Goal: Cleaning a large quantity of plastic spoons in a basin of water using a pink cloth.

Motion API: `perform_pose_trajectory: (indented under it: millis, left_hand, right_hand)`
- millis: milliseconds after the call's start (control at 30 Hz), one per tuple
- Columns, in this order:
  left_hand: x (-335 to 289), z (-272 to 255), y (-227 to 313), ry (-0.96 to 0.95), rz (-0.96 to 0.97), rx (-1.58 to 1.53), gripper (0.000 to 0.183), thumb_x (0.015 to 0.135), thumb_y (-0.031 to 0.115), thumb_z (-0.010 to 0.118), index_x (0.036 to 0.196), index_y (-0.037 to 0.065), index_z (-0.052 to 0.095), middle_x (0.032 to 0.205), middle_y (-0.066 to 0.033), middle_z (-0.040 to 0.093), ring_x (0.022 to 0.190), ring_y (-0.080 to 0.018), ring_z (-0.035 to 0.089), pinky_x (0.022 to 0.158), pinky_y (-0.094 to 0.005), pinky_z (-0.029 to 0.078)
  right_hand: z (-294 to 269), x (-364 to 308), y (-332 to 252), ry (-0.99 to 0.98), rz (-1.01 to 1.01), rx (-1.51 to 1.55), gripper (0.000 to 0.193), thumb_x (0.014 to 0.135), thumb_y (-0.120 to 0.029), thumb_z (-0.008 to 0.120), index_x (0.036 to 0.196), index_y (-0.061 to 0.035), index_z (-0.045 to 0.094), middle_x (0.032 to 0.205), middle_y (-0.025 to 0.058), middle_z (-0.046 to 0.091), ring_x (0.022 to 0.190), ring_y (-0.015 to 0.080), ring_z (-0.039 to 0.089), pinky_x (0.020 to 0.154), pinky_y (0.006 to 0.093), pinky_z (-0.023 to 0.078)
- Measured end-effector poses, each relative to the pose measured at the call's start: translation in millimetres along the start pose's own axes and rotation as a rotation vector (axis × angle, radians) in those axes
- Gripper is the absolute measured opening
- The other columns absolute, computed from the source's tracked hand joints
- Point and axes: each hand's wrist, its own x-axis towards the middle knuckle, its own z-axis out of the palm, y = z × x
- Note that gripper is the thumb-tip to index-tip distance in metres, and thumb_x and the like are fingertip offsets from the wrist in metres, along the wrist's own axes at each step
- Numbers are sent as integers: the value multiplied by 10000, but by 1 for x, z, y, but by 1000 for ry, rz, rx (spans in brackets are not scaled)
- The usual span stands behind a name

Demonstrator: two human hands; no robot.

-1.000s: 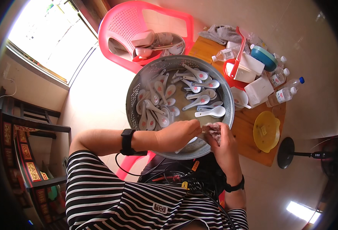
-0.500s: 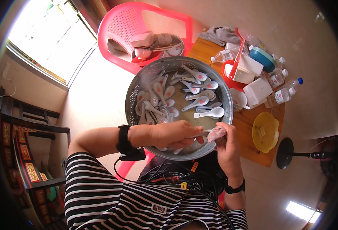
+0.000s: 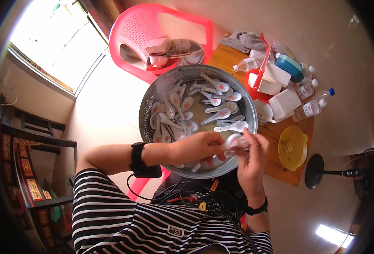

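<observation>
Over the near edge of the grey metal basin [image 3: 144,114], my left hand [image 3: 202,146] pinches a white soup spoon [image 3: 232,139]. Its bowl shows by the fingertips of my right hand [image 3: 254,152], which is closed on a crumpled pinkish-grey cloth [image 3: 240,144] pressed to the spoon. Motion blurs the cloth. Inside the basin, many white spoons with red flower prints lie in two groups in shallow cloudy water. One plain-looking spoon [image 3: 234,126] rests face up on the right group, just beyond my hands.
A pink plastic chair [image 3: 132,25] beyond the basin carries stacked bowls [image 3: 158,45]. To the right, a wooden table [image 3: 276,165] holds a yellow basket [image 3: 292,148], white boxes [image 3: 284,101], plastic bottles [image 3: 312,107] and a grey towel [image 3: 244,41]. A dark wooden chair [image 3: 38,169] stands left.
The spoon's bowl, covered by the cloth before, now shows above it. My right fingers have shifted up and changed their hold; my left hand has moved slightly.
</observation>
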Motion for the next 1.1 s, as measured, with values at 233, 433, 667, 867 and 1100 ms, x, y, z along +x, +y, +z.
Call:
perform_pose_trajectory:
  millis: [233,433,667,867,1100]
  left_hand:
    - [4,10,-18,4,115,93,301,1023,201,590,1217,-28,592,1054,-82,683,905,-117,667,809,-261,545]
    - [0,11,-13,-31,137,136,314,1029,180,585,1260,-31,590,1076,-69,684,994,-112,654,922,-267,534]
    - [25,13,-34,-44,114,-645,325,1072,258,492,1279,26,583,1184,-47,650,1077,-133,629,964,-302,513]
    - [44,-10,-40,-84,-13,-955,407,1040,303,534,1309,-2,540,1224,-101,622,1176,-183,587,1051,-333,450]
    - [90,-38,-21,256,94,183,353,986,186,575,1241,-58,585,1151,-132,678,949,-253,685,857,-360,555]
  right_hand:
    - [8,-3,13,-16,173,-37,252,972,-118,647,1202,-16,663,1102,162,512,890,266,609,748,365,542]
    - [4,5,7,101,480,286,150,999,-87,604,1099,22,580,1063,171,564,865,246,651,722,344,557]
    - [19,-5,-1,49,22,-37,295,915,-76,685,1188,-12,592,1094,173,552,934,354,604,784,426,527]
    - [32,-17,-4,-191,-168,-64,328,829,-39,765,1139,-16,658,1122,134,571,945,310,636,779,385,549]
    - [30,-20,7,-305,-174,-13,265,781,-60,796,1028,-27,705,1008,114,620,893,292,650,742,377,558]
